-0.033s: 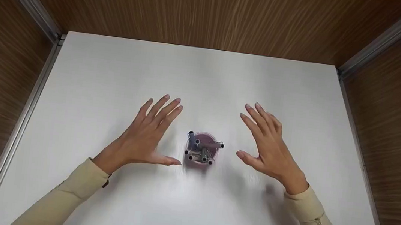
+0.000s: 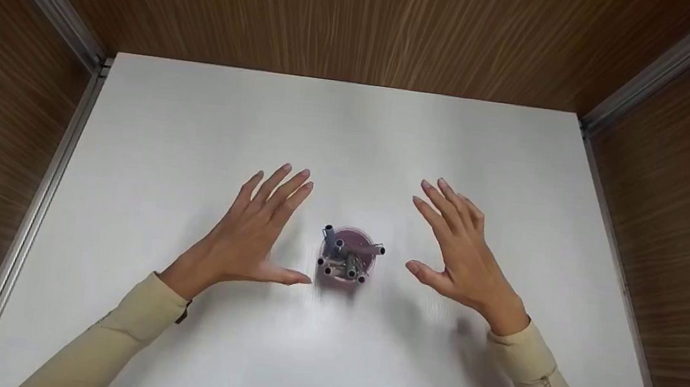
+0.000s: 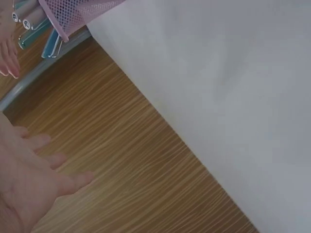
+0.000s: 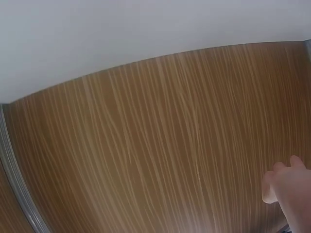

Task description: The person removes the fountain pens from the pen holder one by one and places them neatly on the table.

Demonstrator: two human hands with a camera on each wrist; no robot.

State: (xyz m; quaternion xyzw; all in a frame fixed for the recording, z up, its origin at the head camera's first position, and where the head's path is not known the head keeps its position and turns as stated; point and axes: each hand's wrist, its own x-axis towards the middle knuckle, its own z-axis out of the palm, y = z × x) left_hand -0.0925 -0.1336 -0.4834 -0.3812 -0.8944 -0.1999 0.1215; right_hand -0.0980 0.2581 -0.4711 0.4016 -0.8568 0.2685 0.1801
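Observation:
A pink mesh pen holder [image 2: 358,239] stands on the white table between my hands, with several capped pens in it. One blue pen [image 2: 330,238] leans to its left side and a greyish pen [image 2: 371,249] leans right. To the left of the holder my left hand [image 2: 243,234] hovers with fingers spread, its thumb tip close to the holder but apart from it. On the other side my right hand [image 2: 465,252] is held up with fingers spread, touching nothing. In the left wrist view the mesh holder [image 3: 82,14] shows at the top left, pens sticking out.
The white table [image 2: 326,360] is bounded by a wood-grain panel [image 2: 352,19] at the back and by similar panels on the left [image 2: 1,135] and right [image 2: 673,224]. Metal rails [image 2: 38,204] run along the side edges.

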